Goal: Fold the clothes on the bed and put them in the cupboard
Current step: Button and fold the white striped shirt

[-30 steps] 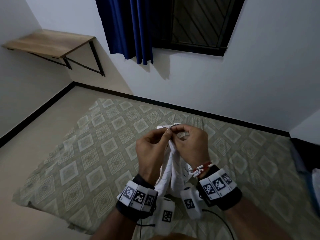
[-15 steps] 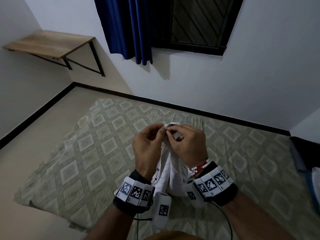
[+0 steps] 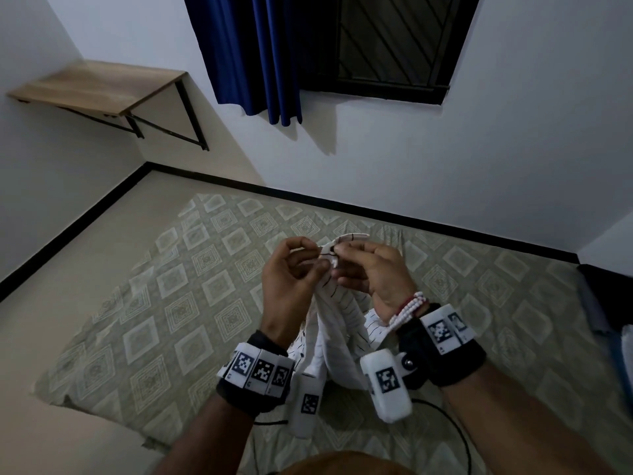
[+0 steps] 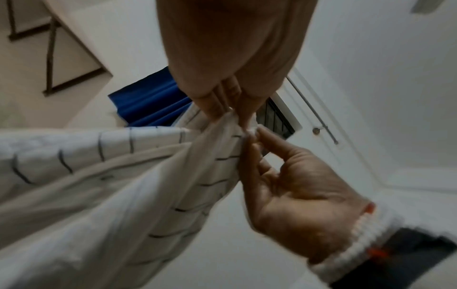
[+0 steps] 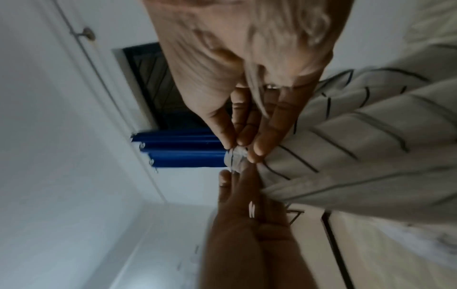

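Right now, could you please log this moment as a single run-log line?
step: fold prep | left hand: pinches shirt top edge | right hand: pinches same edge | shirt: hangs above bed | cupboard: unseen

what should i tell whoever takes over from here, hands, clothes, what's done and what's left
Left hand: pinches the top edge of the white striped shirt.
Right hand: pinches the same edge right beside it, fingertips nearly meeting.
Shirt: held up above the bed, the rest hanging bunched between the wrists; not laid flat.
Done: shirt picked up. No fold shows yet.
Left: find the shoulders or seams, fold it, carry it to the cupboard, which is not in view.
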